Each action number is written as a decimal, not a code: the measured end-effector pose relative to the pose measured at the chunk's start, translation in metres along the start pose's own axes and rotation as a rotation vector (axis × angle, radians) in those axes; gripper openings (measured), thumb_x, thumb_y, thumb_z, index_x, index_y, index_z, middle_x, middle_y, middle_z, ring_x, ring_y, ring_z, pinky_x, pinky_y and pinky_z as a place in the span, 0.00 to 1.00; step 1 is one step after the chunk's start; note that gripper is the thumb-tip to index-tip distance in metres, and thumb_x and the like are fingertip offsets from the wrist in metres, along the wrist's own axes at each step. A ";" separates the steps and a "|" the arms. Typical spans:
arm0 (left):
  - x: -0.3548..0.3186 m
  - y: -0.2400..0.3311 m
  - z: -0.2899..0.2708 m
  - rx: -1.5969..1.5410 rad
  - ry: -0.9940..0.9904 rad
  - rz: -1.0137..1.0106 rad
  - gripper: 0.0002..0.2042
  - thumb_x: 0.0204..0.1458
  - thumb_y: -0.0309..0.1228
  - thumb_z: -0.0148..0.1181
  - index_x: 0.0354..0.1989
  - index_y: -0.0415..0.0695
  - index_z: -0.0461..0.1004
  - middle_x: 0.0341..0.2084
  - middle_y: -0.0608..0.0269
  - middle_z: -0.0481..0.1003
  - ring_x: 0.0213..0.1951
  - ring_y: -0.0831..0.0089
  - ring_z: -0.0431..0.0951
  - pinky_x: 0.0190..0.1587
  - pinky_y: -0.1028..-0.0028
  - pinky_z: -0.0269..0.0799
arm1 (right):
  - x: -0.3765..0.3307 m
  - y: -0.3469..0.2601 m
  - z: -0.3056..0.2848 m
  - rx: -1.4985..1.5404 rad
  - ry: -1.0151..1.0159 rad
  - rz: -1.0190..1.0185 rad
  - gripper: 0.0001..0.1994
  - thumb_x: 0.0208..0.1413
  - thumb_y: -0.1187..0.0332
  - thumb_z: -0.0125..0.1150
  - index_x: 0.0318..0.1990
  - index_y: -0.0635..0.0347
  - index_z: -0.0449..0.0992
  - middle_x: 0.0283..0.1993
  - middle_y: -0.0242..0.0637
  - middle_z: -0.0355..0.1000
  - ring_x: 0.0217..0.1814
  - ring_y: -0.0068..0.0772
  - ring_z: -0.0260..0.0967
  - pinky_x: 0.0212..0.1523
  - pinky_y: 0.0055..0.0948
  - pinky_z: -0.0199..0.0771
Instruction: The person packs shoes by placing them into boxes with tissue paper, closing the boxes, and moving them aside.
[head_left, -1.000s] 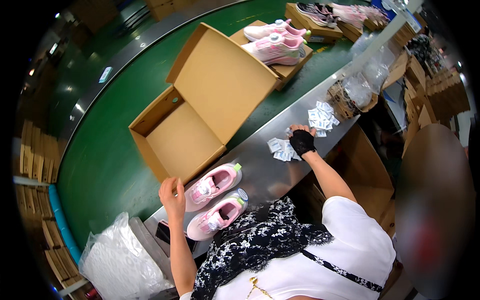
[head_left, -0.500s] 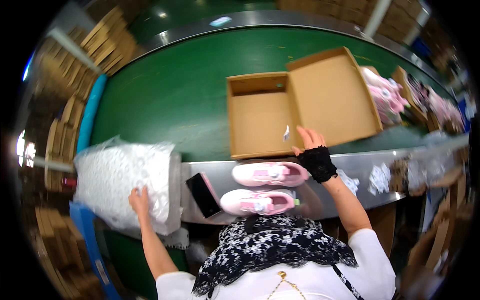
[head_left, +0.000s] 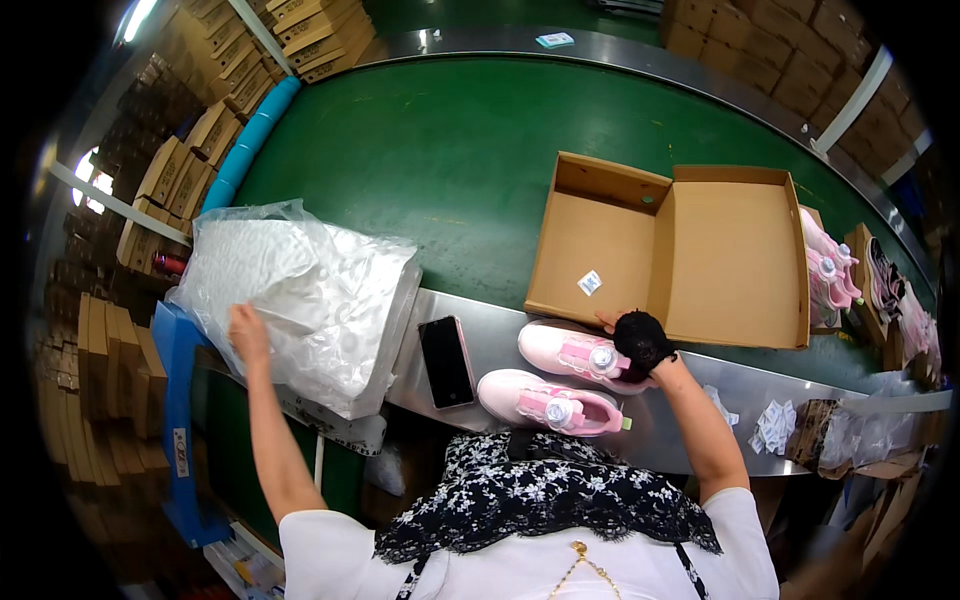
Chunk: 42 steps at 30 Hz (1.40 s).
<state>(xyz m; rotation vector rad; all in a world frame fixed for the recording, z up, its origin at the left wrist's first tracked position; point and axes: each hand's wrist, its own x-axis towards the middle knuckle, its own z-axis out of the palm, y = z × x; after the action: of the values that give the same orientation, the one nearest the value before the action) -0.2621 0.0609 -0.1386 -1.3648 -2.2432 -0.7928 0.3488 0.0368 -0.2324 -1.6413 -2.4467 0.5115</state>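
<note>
My left hand [head_left: 248, 332] is closed on the loose edge of a clear plastic bag [head_left: 345, 290] on top of a white stack. My right hand [head_left: 640, 342], in a black lace fingerless glove, is at the front edge of an open cardboard shoebox [head_left: 552, 235], over the heel of the farther pink shoe [head_left: 560, 345]. Its fingers are mostly hidden. In the shoebox lies a small white sachet [head_left: 589, 283], and its lid is folded out to the right. The nearer pink shoe [head_left: 535, 400] sits beside the first, on the metal ledge.
A black-screened phone [head_left: 446, 362] lies left of the shoes. White sachets [head_left: 772, 428] are heaped on the ledge at right. More pink shoes [head_left: 828, 270] stand in boxes beyond the lid. The green belt [head_left: 450, 130] runs behind; a blue frame [head_left: 178, 420] is at left.
My left hand has closed and pulled up a fold of the plastic. My right hand's fingers, spread before, have dropped to the box's front edge. The whole view has swung.
</note>
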 end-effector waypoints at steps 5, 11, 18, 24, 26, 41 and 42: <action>0.023 0.135 -0.104 -0.684 -0.206 -0.037 0.12 0.57 0.35 0.41 0.27 0.39 0.63 0.18 0.64 0.67 0.20 0.80 0.69 0.17 0.78 0.66 | 0.002 0.020 0.016 -0.010 0.065 -0.011 0.11 0.48 0.65 0.47 0.38 0.52 0.73 0.29 0.44 0.70 0.33 0.44 0.68 0.33 0.39 0.67; -0.078 0.304 -0.086 -1.357 -0.715 0.027 0.07 0.56 0.30 0.42 0.30 0.40 0.63 0.23 0.67 0.63 0.21 0.79 0.69 0.23 0.76 0.73 | -0.006 -0.073 -0.072 0.725 0.133 -0.107 0.34 0.39 0.64 0.63 0.56 0.60 0.55 0.48 0.45 0.64 0.45 0.37 0.66 0.48 0.31 0.63; -0.153 0.458 -0.072 -1.712 -0.927 0.401 0.13 0.50 0.30 0.53 0.41 0.36 0.62 0.35 0.53 0.68 0.39 0.70 0.69 0.43 0.74 0.65 | -0.030 -0.044 -0.105 1.268 0.966 0.436 0.19 0.43 0.71 0.60 0.44 0.62 0.65 0.37 0.36 0.68 0.36 0.26 0.67 0.34 0.24 0.69; -0.160 0.431 -0.051 -0.666 -0.542 1.176 0.32 0.36 0.38 0.64 0.53 0.46 0.59 0.56 0.46 0.51 0.59 0.52 0.48 0.55 0.47 0.41 | -0.111 0.033 -0.188 1.125 1.916 0.630 0.12 0.40 0.70 0.64 0.31 0.60 0.67 0.28 0.34 0.65 0.20 0.24 0.62 0.21 0.21 0.68; -0.156 0.406 -0.017 -0.491 -0.505 1.132 0.35 0.35 0.41 0.64 0.55 0.49 0.58 0.58 0.46 0.48 0.61 0.51 0.44 0.54 0.41 0.34 | -0.139 0.040 -0.201 1.129 2.097 0.507 0.15 0.37 0.68 0.67 0.30 0.62 0.66 0.28 0.37 0.65 0.22 0.27 0.64 0.22 0.21 0.69; -0.117 0.324 0.146 -1.168 -1.383 -0.643 0.30 0.38 0.47 0.62 0.47 0.44 0.62 0.31 0.62 0.68 0.29 0.72 0.67 0.28 0.70 0.64 | -0.197 0.057 -0.182 0.918 1.834 0.693 0.31 0.47 0.77 0.53 0.57 0.63 0.44 0.44 0.43 0.63 0.40 0.35 0.64 0.40 0.27 0.68; -0.124 0.323 0.153 -1.120 -1.419 -0.652 0.16 0.40 0.42 0.61 0.33 0.49 0.66 0.20 0.72 0.65 0.23 0.77 0.64 0.24 0.72 0.61 | -0.193 0.051 -0.164 0.659 1.765 0.698 0.30 0.46 0.79 0.52 0.58 0.62 0.46 0.45 0.41 0.62 0.43 0.34 0.63 0.41 0.27 0.67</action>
<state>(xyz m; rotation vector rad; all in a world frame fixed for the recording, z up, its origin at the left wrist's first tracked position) 0.0758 0.1940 -0.2445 -2.0535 -3.6877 -1.9430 0.5195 -0.0908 -0.0860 -1.3967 -0.3813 -0.1449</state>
